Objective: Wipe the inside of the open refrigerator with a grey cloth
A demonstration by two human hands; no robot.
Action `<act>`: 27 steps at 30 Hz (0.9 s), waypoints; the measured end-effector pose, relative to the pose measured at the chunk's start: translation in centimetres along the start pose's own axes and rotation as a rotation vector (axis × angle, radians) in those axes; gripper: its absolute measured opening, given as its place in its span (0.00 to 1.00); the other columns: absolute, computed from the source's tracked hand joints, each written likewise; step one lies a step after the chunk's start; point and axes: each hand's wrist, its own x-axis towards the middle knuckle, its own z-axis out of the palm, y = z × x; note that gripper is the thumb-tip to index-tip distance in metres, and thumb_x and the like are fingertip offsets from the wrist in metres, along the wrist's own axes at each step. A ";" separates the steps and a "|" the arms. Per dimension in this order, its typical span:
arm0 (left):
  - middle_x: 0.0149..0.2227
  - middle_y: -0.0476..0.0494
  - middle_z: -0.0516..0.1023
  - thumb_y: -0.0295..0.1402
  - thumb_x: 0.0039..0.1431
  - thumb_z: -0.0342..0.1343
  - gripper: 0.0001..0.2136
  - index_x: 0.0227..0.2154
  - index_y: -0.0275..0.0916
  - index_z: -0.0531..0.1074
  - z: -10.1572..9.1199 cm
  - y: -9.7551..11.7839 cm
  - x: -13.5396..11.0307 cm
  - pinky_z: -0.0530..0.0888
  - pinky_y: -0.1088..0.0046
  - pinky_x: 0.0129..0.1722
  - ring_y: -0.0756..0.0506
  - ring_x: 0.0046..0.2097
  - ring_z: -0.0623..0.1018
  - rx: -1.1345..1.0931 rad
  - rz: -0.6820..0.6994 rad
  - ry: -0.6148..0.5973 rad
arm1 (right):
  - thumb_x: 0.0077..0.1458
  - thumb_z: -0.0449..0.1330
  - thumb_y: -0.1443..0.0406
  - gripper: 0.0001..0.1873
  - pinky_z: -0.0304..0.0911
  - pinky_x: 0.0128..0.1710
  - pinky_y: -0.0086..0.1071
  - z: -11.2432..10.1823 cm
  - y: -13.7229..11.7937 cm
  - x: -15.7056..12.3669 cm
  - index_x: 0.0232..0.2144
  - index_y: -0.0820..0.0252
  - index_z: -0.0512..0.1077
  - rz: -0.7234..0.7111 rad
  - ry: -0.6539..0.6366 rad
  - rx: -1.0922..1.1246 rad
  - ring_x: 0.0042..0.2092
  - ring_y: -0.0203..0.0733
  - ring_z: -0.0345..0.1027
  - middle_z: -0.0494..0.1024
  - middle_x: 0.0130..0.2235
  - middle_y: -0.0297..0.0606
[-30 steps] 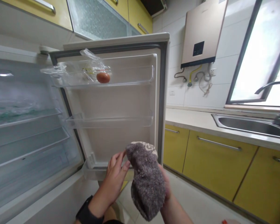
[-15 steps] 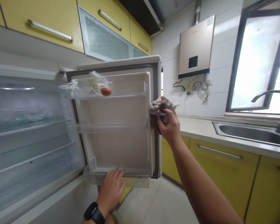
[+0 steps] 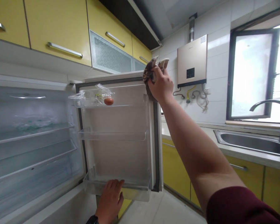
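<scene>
The fridge door stands open, with a grey rubber seal around its edge. My right hand is closed on a crumpled brown-and-white rag, pressed against the door's upper outer corner. Low on the door, my left hand lies over the rim of the clear bottom door shelf, fingers stretched out and thumb apart. In the top door shelf sit a brown egg and some clear plastic bags. The middle door shelf holds nothing visible.
The fridge interior at left has glass shelves and a bag with something green. Yellow cabinets hang above. Right of the door are a countertop, a sink, a tap and a water heater.
My right hand has moved the rag up along the door's outer edge to the top corner. The left hand remains on the bottom shelf. The view has tilted slightly upward.
</scene>
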 end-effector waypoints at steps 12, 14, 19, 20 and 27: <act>0.56 0.38 0.80 0.23 0.60 0.51 0.27 0.62 0.42 0.74 -2.3 0.2 -0.8 0.66 0.53 0.69 0.38 0.60 0.74 -0.064 -0.016 -0.054 | 0.60 0.61 0.55 0.30 0.71 0.55 0.55 -2.3 1.7 -4.3 0.63 0.47 0.71 0.020 -0.221 0.169 0.51 0.58 0.73 0.75 0.59 0.49; 0.55 0.38 0.80 0.23 0.60 0.51 0.27 0.62 0.41 0.74 -2.5 0.2 -0.9 0.66 0.53 0.69 0.38 0.60 0.74 -0.068 -0.008 -0.047 | 0.59 0.61 0.56 0.27 0.73 0.53 0.53 -2.6 2.2 -7.0 0.60 0.47 0.74 0.043 -0.226 0.209 0.50 0.57 0.74 0.76 0.58 0.47; 0.56 0.37 0.80 0.25 0.62 0.51 0.26 0.62 0.41 0.74 -2.6 0.4 -1.0 0.66 0.51 0.69 0.38 0.60 0.74 -0.058 0.001 -0.049 | 0.62 0.60 0.56 0.25 0.75 0.50 0.50 -2.0 3.3 -17.2 0.59 0.49 0.76 0.030 -0.279 0.191 0.51 0.57 0.75 0.75 0.60 0.49; 0.56 0.37 0.80 0.25 0.62 0.51 0.26 0.62 0.41 0.74 -2.7 0.4 -1.0 0.65 0.51 0.70 0.38 0.60 0.75 -0.052 0.001 -0.050 | 0.62 0.60 0.56 0.25 0.75 0.50 0.51 -1.7 3.5 -19.5 0.60 0.49 0.76 0.031 -0.301 0.166 0.52 0.58 0.75 0.75 0.61 0.50; 0.55 0.39 0.80 0.24 0.61 0.51 0.26 0.61 0.42 0.75 -2.6 0.6 -0.8 0.67 0.51 0.69 0.38 0.60 0.75 -0.050 -0.007 -0.030 | 0.62 0.59 0.59 0.23 0.74 0.52 0.47 -1.0 3.8 -26.9 0.58 0.52 0.76 0.084 -0.361 0.135 0.54 0.57 0.74 0.77 0.58 0.50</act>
